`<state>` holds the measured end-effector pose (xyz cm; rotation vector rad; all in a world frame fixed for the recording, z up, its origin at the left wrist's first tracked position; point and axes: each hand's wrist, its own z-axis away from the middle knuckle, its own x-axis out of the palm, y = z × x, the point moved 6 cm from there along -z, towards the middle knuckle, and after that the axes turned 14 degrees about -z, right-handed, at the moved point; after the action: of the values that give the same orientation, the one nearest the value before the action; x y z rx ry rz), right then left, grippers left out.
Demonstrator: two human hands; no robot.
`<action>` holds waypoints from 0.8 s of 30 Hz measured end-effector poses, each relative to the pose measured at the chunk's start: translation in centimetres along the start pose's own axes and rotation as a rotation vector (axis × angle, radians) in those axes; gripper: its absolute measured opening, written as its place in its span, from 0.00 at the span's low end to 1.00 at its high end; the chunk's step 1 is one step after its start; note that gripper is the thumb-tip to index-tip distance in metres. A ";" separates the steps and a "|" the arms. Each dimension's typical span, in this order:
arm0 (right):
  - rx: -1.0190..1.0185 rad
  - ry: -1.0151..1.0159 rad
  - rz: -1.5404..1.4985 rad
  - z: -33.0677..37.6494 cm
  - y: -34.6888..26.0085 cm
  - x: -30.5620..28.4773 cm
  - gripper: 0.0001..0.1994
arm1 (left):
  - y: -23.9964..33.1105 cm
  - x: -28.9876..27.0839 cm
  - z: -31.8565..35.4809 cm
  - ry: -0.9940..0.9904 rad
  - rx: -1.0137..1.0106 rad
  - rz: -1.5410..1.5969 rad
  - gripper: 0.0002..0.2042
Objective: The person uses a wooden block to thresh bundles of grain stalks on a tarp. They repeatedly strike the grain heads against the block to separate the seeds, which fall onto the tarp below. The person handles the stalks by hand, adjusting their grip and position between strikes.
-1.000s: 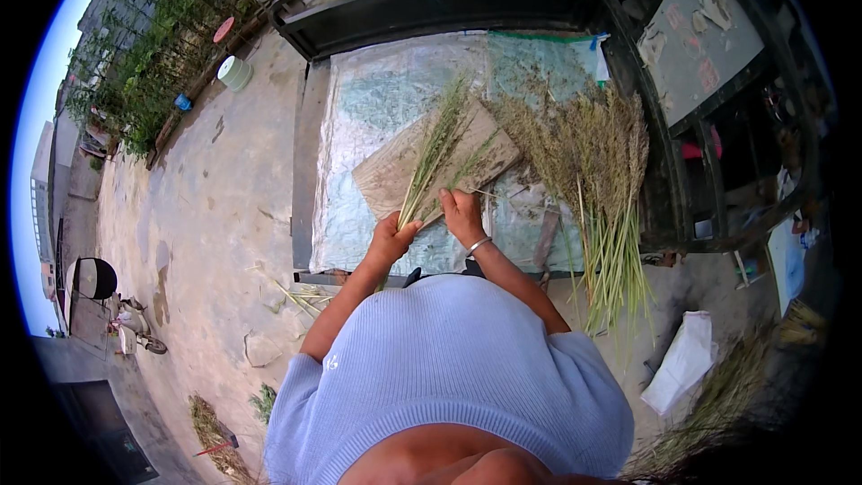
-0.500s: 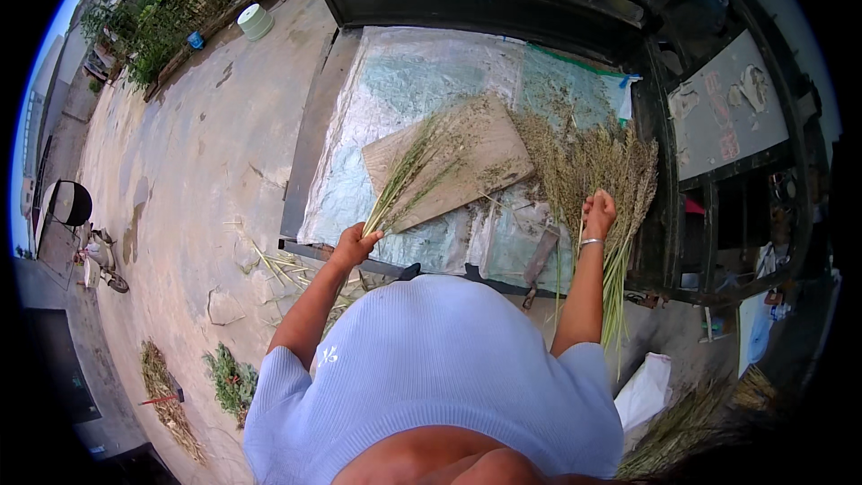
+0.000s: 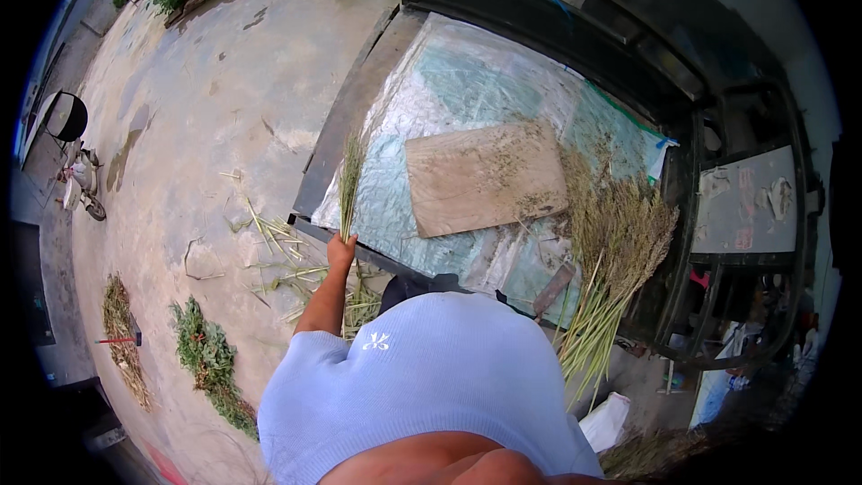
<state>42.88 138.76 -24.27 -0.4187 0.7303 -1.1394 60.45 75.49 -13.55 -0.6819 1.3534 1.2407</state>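
Observation:
My left hand [image 3: 341, 250] is closed around the stem ends of a slim bunch of green stalks [image 3: 351, 181], which points up and away beside the left edge of the cart bed. No part of my right hand shows. On the right of the bed lies a thick heap of seeded stalks [image 3: 620, 233], its stems hanging over the near edge. A wooden board [image 3: 485, 175], sprinkled with small seeds and bits, rests at the middle of the pale plastic sheet [image 3: 467, 72] that covers the bed.
A dark metal frame [image 3: 557, 27] bounds the bed's far and right sides. Cut stalks [image 3: 274, 232] litter the concrete at left. Farther left lie a leafy green pile [image 3: 205, 355] and a dry bundle [image 3: 126, 341]. A white sack [image 3: 606, 422] lies at lower right.
My left hand has swung the bunch off the board to the left, tips now pointing away. My right hand has left the stalk heap and gone out of view. The view has turned left.

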 end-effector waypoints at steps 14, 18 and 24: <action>0.008 0.188 -0.117 13.6 1.3 -0.1 0.10 | 20.5 13.2 -1.3 -0.440 0.276 0.078 0.18; 0.046 0.169 -0.122 15.5 3.0 1.2 0.10 | 28.7 16.0 1.6 -0.623 0.459 0.053 0.16; 0.119 0.206 -0.035 18.4 2.4 2.6 0.09 | 35.2 14.7 1.8 -0.623 0.711 0.050 0.17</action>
<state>58.17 136.18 -13.71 -0.2165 0.8318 -1.2641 25.69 90.73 -17.21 0.2296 1.1566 0.8106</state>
